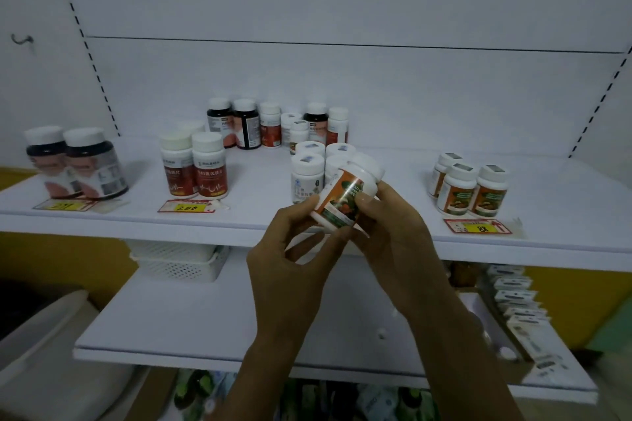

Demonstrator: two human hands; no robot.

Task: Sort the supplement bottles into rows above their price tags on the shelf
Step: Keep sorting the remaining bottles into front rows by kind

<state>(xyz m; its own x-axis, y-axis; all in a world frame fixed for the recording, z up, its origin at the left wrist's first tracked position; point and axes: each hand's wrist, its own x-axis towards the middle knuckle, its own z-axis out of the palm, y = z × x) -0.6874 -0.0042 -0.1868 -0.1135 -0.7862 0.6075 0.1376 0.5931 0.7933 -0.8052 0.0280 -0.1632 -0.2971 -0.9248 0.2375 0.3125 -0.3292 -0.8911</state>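
Observation:
Both my hands hold a white bottle with an orange label (pixel 345 195), tilted, in front of the shelf's edge. My left hand (pixel 290 249) pinches its base; my right hand (pixel 393 225) grips its side. On the white shelf (pixel 256 215) stand two dark bottles (pixel 78 164) above a yellow price tag (pixel 65 205), red-label bottles (pixel 195 167) above a "200" tag (pixel 186 207), white green-label bottles (pixel 307 171) behind my hands, and three orange-label bottles (pixel 468 188) above an "88" tag (pixel 478 226). A mixed cluster of bottles (pixel 273 125) stands at the back.
A lower white shelf (pixel 205 318) juts out below, with a stack of white perforated baskets (pixel 178 260) at its back left. Small boxed packs (pixel 519 308) line its right side. A white bin (pixel 44 345) sits at lower left.

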